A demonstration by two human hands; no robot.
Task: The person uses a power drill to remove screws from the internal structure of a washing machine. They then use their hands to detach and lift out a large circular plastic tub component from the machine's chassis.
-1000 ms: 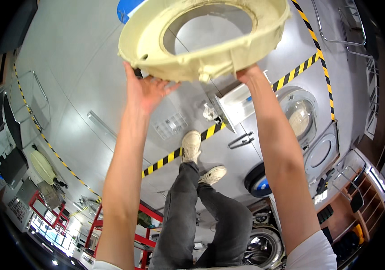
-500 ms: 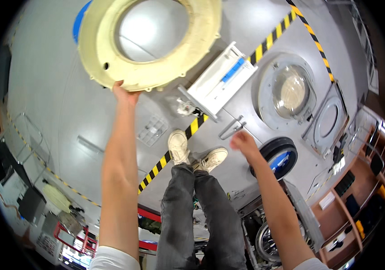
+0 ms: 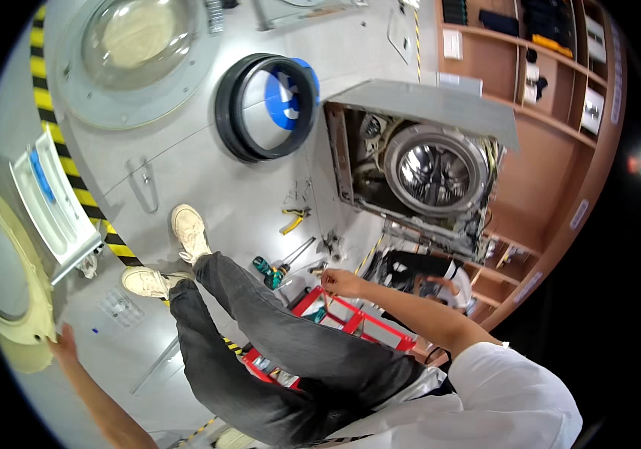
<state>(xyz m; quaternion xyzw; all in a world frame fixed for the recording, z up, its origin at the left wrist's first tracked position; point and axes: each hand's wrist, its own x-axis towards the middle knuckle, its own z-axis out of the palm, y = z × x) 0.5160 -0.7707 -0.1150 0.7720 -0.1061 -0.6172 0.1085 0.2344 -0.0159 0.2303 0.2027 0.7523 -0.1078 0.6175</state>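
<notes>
At the far left lies a cream washing machine tub cover [image 3: 30,314], a wide plastic ring. My left hand [image 3: 64,343] is closed on its near rim, though most of the fingers are hidden. Over the red tool carrier [image 3: 356,322] is my right hand [image 3: 341,283], its fingers curled together. Whatever may be in them is too small to make out. A green-and-black power drill [image 3: 274,275] and yellow-handled pliers [image 3: 295,220] lie on the floor close to that hand.
A washing machine cabinet [image 3: 421,101] with its drum exposed stands at right, before brown shelving [image 3: 541,187]. A black rubber door gasket [image 3: 234,112], a glass door [image 3: 81,93] and a white detergent drawer [image 3: 55,206] lie ahead. Another person [image 3: 451,288] is behind the carrier.
My view has swung right, so the tub cover now sits at the far left. My right hand has moved from near the gasket to over the red carrier; my left stays at the rim.
</notes>
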